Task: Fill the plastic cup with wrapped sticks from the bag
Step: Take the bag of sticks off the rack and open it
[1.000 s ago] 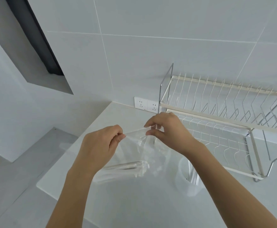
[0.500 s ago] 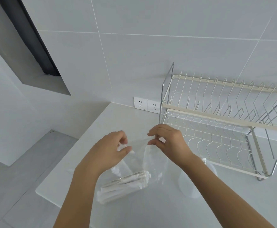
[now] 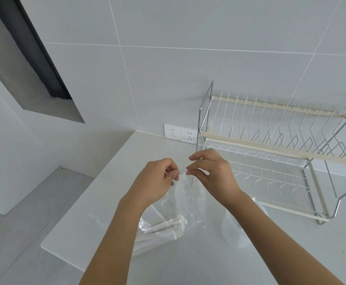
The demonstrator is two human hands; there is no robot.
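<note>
A: So, what are the hands doing?
B: Left hand (image 3: 157, 179) and right hand (image 3: 211, 173) each pinch the clear bag's (image 3: 178, 204) top edge.
A: The sticks (image 3: 166, 225)?
B: Inside the bag, on the counter (image 3: 106, 202); the cup (image 3: 240, 229) stands just right.

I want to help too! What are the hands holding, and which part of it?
Both hands pinch the top edge of the clear plastic bag: left hand and right hand, one on each side of its mouth.

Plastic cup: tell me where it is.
The plastic cup stands on the countertop under the right forearm, between the bag and the dish rack.
</note>
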